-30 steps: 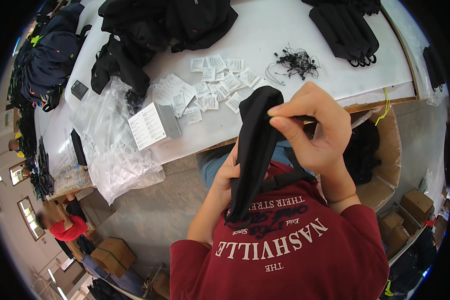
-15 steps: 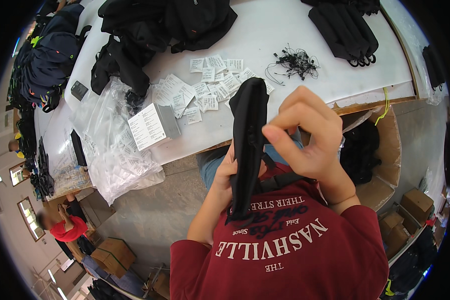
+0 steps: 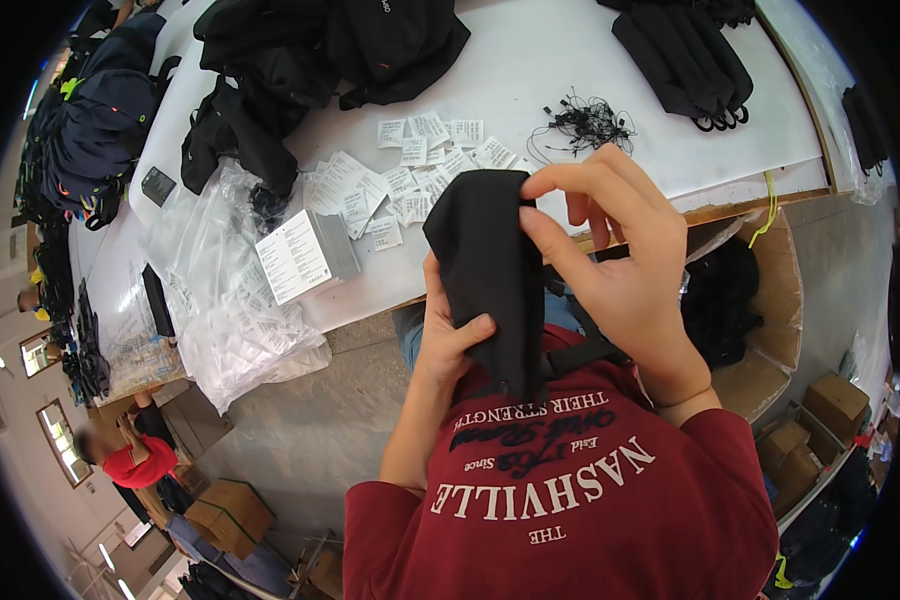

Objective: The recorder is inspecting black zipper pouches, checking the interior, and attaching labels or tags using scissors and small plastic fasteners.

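Note:
A small black waist bag [image 3: 490, 270] with a webbing strap [image 3: 580, 354] is held upright in front of my chest. My left hand [image 3: 448, 325] grips it from the left, with the thumb across its front face and the fingers behind. My right hand [image 3: 625, 245] pinches the bag's upper right edge between thumb and forefinger, the other fingers curled loosely. Whether a zip pull is in that pinch cannot be made out. Beyond the bag, white printed labels [image 3: 410, 208] lie scattered on the white table [image 3: 515, 60].
A stack of white cards [image 3: 295, 258] stands beside clear plastic bags [image 3: 240, 335] at the table's edge. Farther off are black bags [image 3: 400, 50], a tangle of black cords [image 3: 592, 124] and folded black pouches [image 3: 682, 65]. An open carton [image 3: 775, 290] stands right; a person in red [image 3: 140, 455] is at lower left.
The waist bag has turned from edge-on to show its broad face. My right hand has moved in from beside it and now pinches its upper edge; my left thumb lies over its front.

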{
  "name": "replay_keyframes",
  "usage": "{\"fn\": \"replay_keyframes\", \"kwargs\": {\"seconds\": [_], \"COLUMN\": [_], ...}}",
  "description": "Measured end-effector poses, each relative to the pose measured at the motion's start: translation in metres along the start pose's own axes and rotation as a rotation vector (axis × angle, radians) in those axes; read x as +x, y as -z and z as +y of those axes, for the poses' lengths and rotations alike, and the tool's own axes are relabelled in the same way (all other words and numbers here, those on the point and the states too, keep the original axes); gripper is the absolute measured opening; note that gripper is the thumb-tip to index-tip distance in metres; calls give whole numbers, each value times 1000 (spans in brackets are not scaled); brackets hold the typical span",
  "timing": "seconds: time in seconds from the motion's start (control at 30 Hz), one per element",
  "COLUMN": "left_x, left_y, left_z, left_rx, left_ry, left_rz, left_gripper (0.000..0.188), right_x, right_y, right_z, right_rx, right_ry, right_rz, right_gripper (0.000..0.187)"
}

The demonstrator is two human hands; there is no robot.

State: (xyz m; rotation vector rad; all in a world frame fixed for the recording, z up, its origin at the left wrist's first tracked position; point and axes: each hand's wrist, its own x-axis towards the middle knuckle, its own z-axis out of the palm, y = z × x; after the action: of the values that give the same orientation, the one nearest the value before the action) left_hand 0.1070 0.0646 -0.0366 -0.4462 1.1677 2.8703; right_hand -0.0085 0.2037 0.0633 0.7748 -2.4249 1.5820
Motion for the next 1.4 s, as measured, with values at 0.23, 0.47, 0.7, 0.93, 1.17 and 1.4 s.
{"fn": "replay_keyframes", "kwargs": {"seconds": [0.23, 0.47, 0.7, 0.93, 1.17, 1.4], "left_x": [4, 4, 4, -1, -3, -1], "left_y": [4, 19, 19, 5, -27, -57], "left_z": [3, -10, -13, 7, 40, 66], "left_rx": [124, -141, -383, -37, 576, 1023], "left_ry": [-99, -14, 143, 349, -350, -664], "left_rz": [7, -57, -240, -282, 129, 129], "left_gripper": [97, 97, 78, 76, 43, 30], "right_x": [0, 0, 4, 0, -12, -11], "right_y": [-5, -4, -8, 1, -1, -5], "right_z": [5, 9, 13, 18, 18, 14], "right_rx": [6, 389, 466, 410, 469, 367], "right_ry": [1, -68, -171, -201, -298, -137], "right_rz": [-62, -278, -164, -395, -386, -328], "right_gripper": [10, 8, 21, 37, 32, 16]}}
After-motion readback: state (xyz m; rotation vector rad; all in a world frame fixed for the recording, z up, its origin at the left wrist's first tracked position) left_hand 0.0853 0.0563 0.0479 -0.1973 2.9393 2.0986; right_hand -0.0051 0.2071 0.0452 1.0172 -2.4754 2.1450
